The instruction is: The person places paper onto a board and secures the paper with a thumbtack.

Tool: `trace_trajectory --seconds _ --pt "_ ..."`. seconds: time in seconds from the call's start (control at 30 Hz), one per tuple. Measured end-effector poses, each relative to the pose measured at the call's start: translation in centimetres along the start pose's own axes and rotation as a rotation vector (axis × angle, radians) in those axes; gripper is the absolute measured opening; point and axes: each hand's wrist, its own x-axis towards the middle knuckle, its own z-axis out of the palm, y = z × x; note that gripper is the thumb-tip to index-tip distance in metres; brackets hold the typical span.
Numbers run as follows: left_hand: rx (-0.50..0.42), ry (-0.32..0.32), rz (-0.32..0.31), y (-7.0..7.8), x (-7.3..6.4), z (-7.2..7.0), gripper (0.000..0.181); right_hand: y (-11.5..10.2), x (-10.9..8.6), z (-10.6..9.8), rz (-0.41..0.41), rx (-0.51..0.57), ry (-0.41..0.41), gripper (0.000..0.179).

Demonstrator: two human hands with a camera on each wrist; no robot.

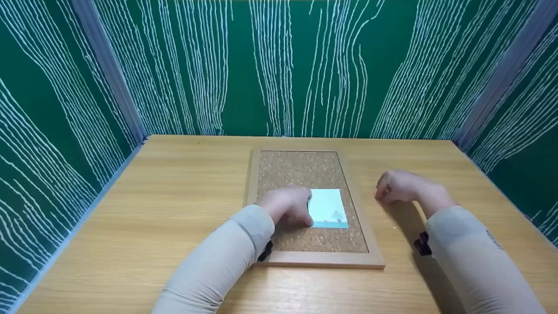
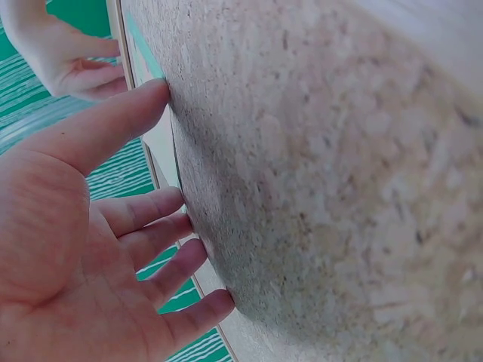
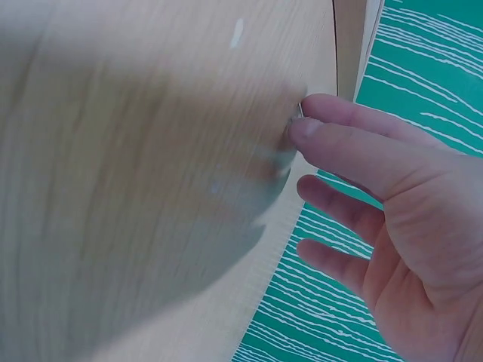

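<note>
A framed cork board (image 1: 301, 168) lies flat on the table. On its right half is a pale mint paper note (image 1: 324, 209) with a small tree printed near the bottom. My left hand (image 1: 290, 203) is at the note's left edge, thumb at the lower corner, other fingertips farther up and spread against the board in the left wrist view. To the right of the board, my right hand (image 1: 399, 187) is low over the table. Its thumb and index fingertip pinch a tiny, thin, shiny thing (image 3: 300, 110), mostly hidden; I cannot tell its kind. The remaining fingers are loosely bent.
The board's raised wooden frame (image 1: 322, 259) borders the cork on all sides. Under everything is a light wooden table (image 1: 183, 183). Green walls (image 1: 239, 65) with white wavy lines rise along its back and sides. A small pale mark (image 3: 237, 34) shows on the tabletop.
</note>
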Motion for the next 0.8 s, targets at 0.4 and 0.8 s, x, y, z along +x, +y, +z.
trace_trajectory --seconds 0.4,0.8 --pt "-0.015 -0.003 -0.009 0.02 -0.11 -0.02 0.040 0.40 -0.32 -0.01 0.050 0.006 -0.002 0.018" --pt "-0.023 -0.010 -0.006 -0.15 -0.05 0.04 0.039 0.44 -0.54 -0.22 0.147 -0.028 -0.037 0.014"
